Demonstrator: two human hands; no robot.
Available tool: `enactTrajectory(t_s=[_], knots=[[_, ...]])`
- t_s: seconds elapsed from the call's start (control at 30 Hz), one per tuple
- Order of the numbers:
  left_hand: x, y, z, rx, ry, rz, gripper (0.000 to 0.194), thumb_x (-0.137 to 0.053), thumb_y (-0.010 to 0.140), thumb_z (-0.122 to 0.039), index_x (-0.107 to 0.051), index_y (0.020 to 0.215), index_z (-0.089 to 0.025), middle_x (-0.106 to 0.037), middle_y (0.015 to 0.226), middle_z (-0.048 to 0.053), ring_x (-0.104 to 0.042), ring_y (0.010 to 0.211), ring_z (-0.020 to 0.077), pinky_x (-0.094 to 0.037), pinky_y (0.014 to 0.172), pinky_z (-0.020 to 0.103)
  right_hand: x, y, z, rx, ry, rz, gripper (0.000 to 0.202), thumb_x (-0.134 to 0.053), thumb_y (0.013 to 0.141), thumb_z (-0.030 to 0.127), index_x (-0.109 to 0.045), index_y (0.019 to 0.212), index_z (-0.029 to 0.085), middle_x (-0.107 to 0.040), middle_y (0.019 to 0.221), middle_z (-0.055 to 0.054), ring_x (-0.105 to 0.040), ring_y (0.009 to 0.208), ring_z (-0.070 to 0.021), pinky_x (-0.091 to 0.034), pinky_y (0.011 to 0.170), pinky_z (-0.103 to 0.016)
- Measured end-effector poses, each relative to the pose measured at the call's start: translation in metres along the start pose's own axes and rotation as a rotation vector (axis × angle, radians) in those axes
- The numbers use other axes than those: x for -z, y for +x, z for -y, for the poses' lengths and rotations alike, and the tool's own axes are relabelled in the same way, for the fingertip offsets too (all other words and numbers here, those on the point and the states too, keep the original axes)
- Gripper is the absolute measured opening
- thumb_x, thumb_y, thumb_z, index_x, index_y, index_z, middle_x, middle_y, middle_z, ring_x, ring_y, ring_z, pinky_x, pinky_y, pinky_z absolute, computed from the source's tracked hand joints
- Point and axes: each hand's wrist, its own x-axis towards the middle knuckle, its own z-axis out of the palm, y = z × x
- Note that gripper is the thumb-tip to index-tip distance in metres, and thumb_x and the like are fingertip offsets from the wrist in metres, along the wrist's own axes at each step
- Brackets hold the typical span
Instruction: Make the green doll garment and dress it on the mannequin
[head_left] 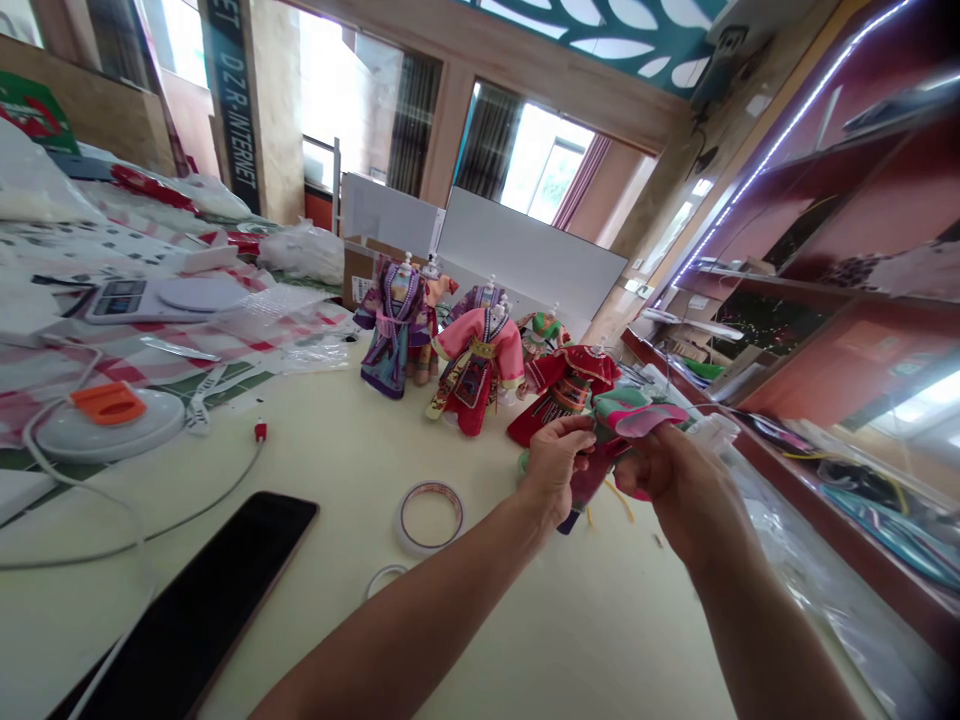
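Note:
Above the pale table, both of my hands work on a small doll garment (641, 412) of green and pink cloth with a darker lower part. My left hand (556, 462) pinches its left edge between thumb and fingers. On the other side my right hand (679, 480) has its fingers closed on the pink cloth, with the fingertips partly hidden. Just behind stands a doll in a red robe (574, 378). Farther left are a doll in a pink robe (480, 360) and one in a purple and blue robe (394, 330).
A roll of tape (405, 520) lies left of my forearm, with a smaller ring (384, 575) nearby. A tablet (202, 610) and a white cable (202, 515) occupy the left front. A scale (161, 298) sits farther back. Shelves (825, 270) run along the right.

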Motion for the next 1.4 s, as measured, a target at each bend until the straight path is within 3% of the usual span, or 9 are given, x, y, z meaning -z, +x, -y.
enactTrajectory(t_s=[0.27,0.47,0.87,1.23,1.4], knots=[[-0.005,-0.003,-0.002,-0.056,0.107,-0.009,0.021,-0.074,0.057,-0.022,-0.064,0.072,-0.012,-0.054,0.059,-0.002,-0.042,0.053,0.0057,-0.026,0.05,0.02,0.004,-0.002,-0.001,0.016,-0.063,-0.001,0.022,-0.058,0.077,0.039,-0.057,0.07,0.018,-0.044,0.044,0.005,-0.05,0.043,-0.0109,-0.04,0.044,-0.022],[-0.006,-0.001,-0.003,-0.085,0.167,-0.065,0.014,-0.07,0.064,-0.023,-0.061,0.063,-0.013,-0.052,0.055,-0.002,-0.038,0.049,0.0051,-0.026,0.049,0.02,0.004,0.0,-0.001,0.013,-0.106,0.018,0.025,-0.061,0.076,0.043,-0.059,0.077,0.017,-0.049,0.047,0.005,-0.052,0.042,-0.0111,-0.041,0.044,-0.023],[0.003,0.004,0.003,-0.028,0.192,-0.061,0.021,-0.063,0.067,-0.03,-0.053,0.059,-0.015,-0.051,0.055,-0.001,-0.043,0.05,0.0075,-0.027,0.048,0.021,0.004,0.01,0.007,0.077,-0.143,0.016,0.032,-0.069,0.068,0.041,-0.062,0.088,0.017,-0.062,0.059,0.001,-0.053,0.044,-0.0093,-0.043,0.045,-0.022],[0.006,0.006,0.002,0.072,0.112,-0.01,0.012,-0.058,0.063,-0.023,-0.055,0.058,-0.013,-0.053,0.056,0.001,-0.045,0.049,0.0072,-0.028,0.046,0.021,0.006,0.012,0.005,0.116,-0.164,0.005,0.036,-0.068,0.068,0.04,-0.06,0.093,0.016,-0.058,0.05,0.003,-0.054,0.043,-0.0123,-0.044,0.044,-0.024],[0.006,0.008,0.003,0.072,0.091,-0.039,0.015,-0.057,0.065,-0.026,-0.052,0.057,-0.014,-0.051,0.053,-0.001,-0.044,0.046,0.0065,-0.028,0.044,0.02,0.001,0.006,0.009,0.131,-0.196,0.067,0.037,-0.067,0.07,0.039,-0.055,0.099,0.018,-0.068,0.074,-0.001,-0.054,0.044,-0.0101,-0.044,0.046,-0.025]])
